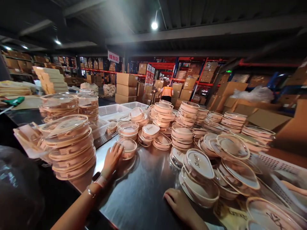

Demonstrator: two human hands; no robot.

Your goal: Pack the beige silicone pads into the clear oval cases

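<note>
My left hand (113, 157), with a dark watch (97, 176) and a bracelet on its wrist, reaches over the metal table (144, 179). Its fingers are stretched out and rest against the left side of a round pink box with a clear lid (128, 147). Low in the view, my right hand (176, 202) lies on the table with loosely bent fingers and nothing visible in them. Just beyond it, an oval lidded box with dark lettering (199, 163) leans on a larger round box (200, 188).
Tall stacks of similar boxes (72, 153) stand at the left; many more crowd the middle and right. White perforated crates (112, 110) are behind. Cardboard cartons (126, 84) and racks fill the background, where a person in an orange vest (166, 92) stands. Clear plastic (19, 182) hangs lower left.
</note>
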